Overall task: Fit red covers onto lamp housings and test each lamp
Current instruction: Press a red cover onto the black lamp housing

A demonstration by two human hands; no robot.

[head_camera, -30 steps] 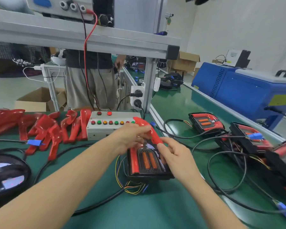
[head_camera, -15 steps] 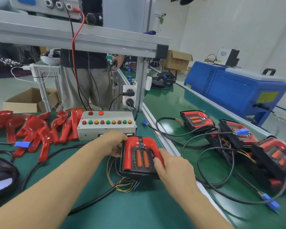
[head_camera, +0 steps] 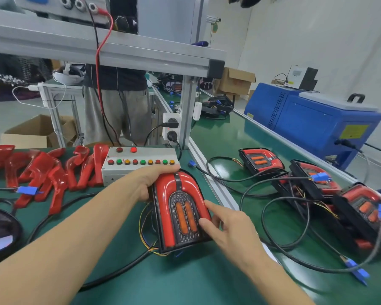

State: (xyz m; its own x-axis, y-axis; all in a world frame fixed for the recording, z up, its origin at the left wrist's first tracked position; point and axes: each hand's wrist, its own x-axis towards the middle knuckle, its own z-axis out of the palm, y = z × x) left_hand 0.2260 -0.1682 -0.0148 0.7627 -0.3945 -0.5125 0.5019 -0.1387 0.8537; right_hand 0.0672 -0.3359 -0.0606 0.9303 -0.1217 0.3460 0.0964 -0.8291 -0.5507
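One lamp housing [head_camera: 180, 214] lay face up on the green bench [head_camera: 185, 278] at the centre of the view, a red cover [head_camera: 180, 186] arched over its top and down both sides, two orange strips in its dark middle panel. Coloured wires [head_camera: 144, 234] trailed from under its left and near edges.

Just behind it sat a grey control box [head_camera: 139, 167] with a row of red, green and orange buttons. Many loose red covers [head_camera: 44, 172] lay heaped to the left of the box. To the right, past an aluminium rail [head_camera: 216, 190], three more lamps [head_camera: 317, 179] rested among looping black cables [head_camera: 262, 208] with blue connectors. A blue machine [head_camera: 317, 122] stood further right. Another person stood behind the bench.

The left hand [head_camera: 150, 181] curled around the housing's upper left corner, gripping it. The right hand [head_camera: 231, 225] was loosely open beside the housing's right edge, with the thumb and index fingertip touching the cover.
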